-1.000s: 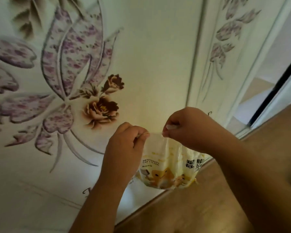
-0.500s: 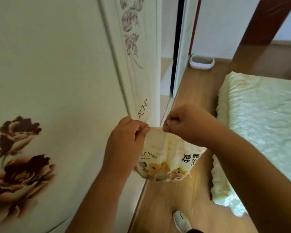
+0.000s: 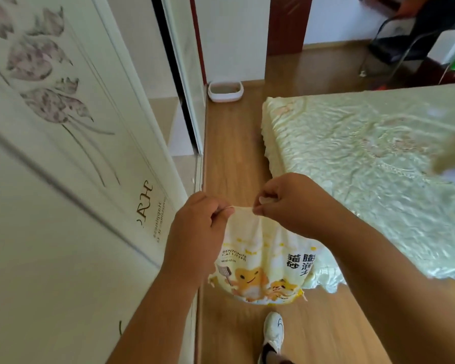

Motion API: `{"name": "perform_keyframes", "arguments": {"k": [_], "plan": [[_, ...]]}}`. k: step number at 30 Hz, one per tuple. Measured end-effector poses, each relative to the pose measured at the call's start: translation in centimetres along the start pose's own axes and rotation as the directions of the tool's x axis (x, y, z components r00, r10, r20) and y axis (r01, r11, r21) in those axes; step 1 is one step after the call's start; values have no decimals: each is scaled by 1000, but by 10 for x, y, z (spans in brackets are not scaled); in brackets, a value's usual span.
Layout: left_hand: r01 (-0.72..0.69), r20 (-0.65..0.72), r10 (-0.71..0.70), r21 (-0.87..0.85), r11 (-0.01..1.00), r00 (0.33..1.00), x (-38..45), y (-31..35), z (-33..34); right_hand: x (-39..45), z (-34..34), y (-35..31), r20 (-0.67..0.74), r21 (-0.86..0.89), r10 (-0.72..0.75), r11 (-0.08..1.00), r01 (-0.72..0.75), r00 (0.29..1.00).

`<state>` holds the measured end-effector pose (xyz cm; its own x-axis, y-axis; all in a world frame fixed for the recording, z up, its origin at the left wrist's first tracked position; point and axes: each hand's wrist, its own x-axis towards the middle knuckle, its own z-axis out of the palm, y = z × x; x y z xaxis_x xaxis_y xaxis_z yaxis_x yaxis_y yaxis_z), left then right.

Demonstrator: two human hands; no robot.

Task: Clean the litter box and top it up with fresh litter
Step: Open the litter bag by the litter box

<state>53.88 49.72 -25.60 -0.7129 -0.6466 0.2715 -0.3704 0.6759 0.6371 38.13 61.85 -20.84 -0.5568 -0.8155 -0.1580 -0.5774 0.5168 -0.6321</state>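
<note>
A pale yellow bag of bentonite cat litter (image 3: 260,266) with cartoon cats hangs in the air in front of me. My left hand (image 3: 195,229) pinches the left end of its top edge and my right hand (image 3: 289,203) pinches the right end. The bag's top edge is stretched flat between my fingers. The white litter box (image 3: 225,91) with grey litter inside stands on the wooden floor far ahead, against the wall beside the sliding door.
A white wardrobe door with purple flower print (image 3: 63,153) fills the left. A bed with a pale green cover (image 3: 373,164) lies to the right. A strip of wooden floor (image 3: 229,158) runs between them towards the box. My shoe (image 3: 273,334) shows below; a dark chair (image 3: 405,43) stands far right.
My view has swung right, from the flowered wardrobe door to the floor strip, the bed and the litter box. Both hands keep the same pinch on the bag's top.
</note>
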Motion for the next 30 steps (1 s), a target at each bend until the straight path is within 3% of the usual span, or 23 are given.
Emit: {"name": "perform_keyframes", "arguments": {"k": [7,13,22,30], "plan": [[25,58,-24,-25,999,998,51,12,46,44,-25,41,-20,-6,40,999,-40,999],[52,50,-50,-38,998,998,95,12,71,88,-46,55,60,-55,67,996,-64,996],[9,11,-8,-51,999,1000,190,2,84,168,-81,52,-23,-81,60,995,-62,998],[-41,63,49,-114,993,997,287,-30,86,248,-93,35,-72,-78,96,992,-101,993]]}}
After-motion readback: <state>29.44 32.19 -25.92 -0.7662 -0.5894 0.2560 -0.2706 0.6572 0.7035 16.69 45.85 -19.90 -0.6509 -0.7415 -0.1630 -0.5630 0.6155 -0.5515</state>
